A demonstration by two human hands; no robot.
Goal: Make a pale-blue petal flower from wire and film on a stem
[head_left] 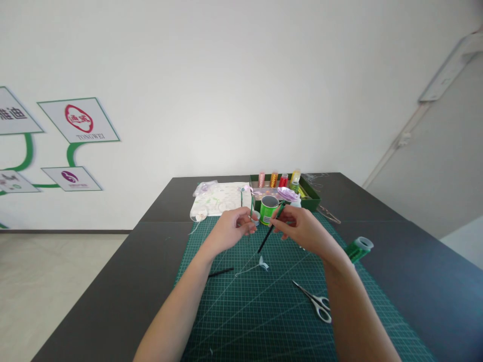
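Observation:
My left hand [237, 223] is closed in a pinch around a thin green stem [251, 203], which stands nearly upright above the fingers. In my right hand [296, 226] is a slim dark stick [265, 240] like a brush or pen, tilted with its lower end down to the left; its upper end looks green. The two hands are apart, over the far part of the green cutting mat [256, 322]. Below them lies a small pale flower piece [263, 264] on a thin wire. Scissors [313, 300] rest beside my right forearm, and a black stick [221, 272] beside my left.
Behind my hands stand a green can [268, 210] and a dark green box [311, 198] with several thread spools. A white sheet [222, 197] lies at the back left. One green spool [358, 248] is right of my right forearm. A wall closes off the far side.

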